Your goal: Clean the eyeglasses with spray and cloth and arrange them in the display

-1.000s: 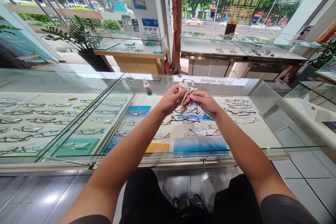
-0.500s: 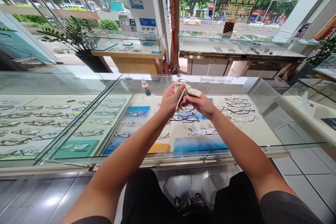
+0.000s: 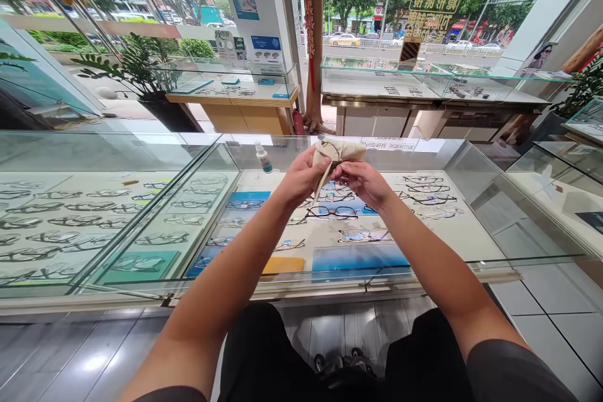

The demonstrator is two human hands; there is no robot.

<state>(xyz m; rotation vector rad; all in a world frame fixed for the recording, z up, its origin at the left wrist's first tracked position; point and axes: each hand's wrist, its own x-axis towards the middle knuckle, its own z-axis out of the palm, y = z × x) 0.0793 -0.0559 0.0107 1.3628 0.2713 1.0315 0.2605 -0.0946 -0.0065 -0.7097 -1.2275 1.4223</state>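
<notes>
Above the glass display case, my left hand (image 3: 304,174) is closed on a beige cloth (image 3: 351,150), its thumb pressing the near side. A thin dark-framed pair of eyeglasses (image 3: 335,154) lies against the cloth, partly hidden by folds and fingers. My right hand (image 3: 365,181) pinches the glasses near their middle, close to the left fingertips. One corner of the cloth hangs below the left thumb. A white spray bottle (image 3: 263,158) stands upright on the case to the left of my hands.
Under the glass top of the case (image 3: 292,289) lie rows of eyeglasses (image 3: 332,212), blue cards (image 3: 360,260) and a yellow card (image 3: 284,265). More glass cases (image 3: 386,85) stand along the window. A potted plant (image 3: 164,107) is at the back left.
The cloth has spread open toward the right, where it was bunched by my right fingers. More of the eyeglass frame shows, and my right hand has shifted slightly.
</notes>
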